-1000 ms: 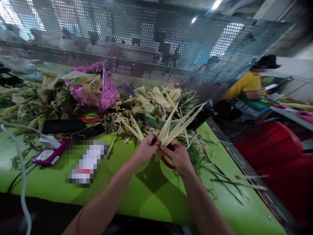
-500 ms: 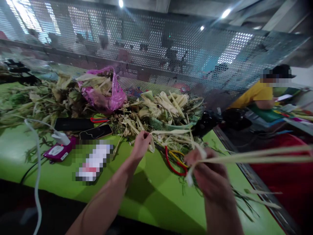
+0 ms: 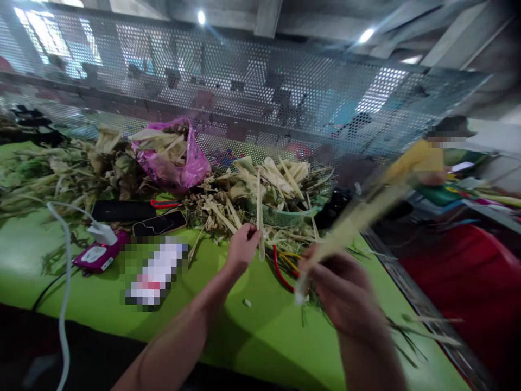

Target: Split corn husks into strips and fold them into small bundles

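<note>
My left hand is closed in a pinch on a narrow pale corn husk strip, which stands nearly upright above the table. In my right hand, closed and nearer to me, are long pale husk strips slanting up to the right; motion smears them, so I cannot tell how many. Between the hands lie tool handles, one red and one yellow, their other ends partly hidden. Just behind them sits a green basket heaped with dry husks.
Left on the green table are a pink plastic bag of husks, a husk pile, a dark phone, a pixelated pale rectangle, and a purple power box with cables. Beyond the right edge sits a person in yellow.
The strip in my left hand has gone from lying sideways to upright. The strips in my right hand have swung from pointing right to slanting upward. The view has shifted slightly.
</note>
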A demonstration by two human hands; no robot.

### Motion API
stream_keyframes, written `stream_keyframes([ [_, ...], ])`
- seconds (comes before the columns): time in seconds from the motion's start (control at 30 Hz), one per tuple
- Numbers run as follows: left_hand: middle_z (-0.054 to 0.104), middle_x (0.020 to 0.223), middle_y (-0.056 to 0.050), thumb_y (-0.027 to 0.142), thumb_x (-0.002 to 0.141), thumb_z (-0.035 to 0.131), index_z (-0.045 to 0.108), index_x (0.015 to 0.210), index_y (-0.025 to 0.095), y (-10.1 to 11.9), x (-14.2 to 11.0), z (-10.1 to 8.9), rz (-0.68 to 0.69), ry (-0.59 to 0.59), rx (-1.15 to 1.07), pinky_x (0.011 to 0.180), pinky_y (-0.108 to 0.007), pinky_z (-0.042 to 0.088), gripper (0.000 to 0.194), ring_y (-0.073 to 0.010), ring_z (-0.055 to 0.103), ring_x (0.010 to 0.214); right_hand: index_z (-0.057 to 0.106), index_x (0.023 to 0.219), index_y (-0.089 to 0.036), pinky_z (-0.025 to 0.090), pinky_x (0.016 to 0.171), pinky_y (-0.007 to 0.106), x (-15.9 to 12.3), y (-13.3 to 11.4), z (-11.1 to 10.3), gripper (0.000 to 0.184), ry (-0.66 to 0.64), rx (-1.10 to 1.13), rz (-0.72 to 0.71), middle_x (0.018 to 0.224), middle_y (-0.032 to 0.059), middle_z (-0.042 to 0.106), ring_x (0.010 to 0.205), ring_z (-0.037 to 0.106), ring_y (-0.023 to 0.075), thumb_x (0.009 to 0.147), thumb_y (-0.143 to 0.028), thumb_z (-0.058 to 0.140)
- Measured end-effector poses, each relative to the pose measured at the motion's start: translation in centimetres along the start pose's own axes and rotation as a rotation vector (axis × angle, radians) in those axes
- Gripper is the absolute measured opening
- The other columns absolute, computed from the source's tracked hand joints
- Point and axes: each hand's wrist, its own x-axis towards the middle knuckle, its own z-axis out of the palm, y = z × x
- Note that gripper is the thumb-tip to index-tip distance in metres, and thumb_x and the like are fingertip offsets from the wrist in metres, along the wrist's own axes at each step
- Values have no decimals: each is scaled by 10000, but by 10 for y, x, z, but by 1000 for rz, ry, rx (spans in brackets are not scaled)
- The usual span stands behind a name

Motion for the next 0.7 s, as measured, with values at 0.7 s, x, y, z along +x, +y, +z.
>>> stream_keyframes([
  [0.7,582,745,-17,230,824,496,591,781,161,15,-15,6,33,-275,-165,696,-251,410,125,-131,519,707,521,861,-201,461,579,290,46,75,19,366,170,-307,-6,734,7,574,648,544,167,675,-421,748],
])
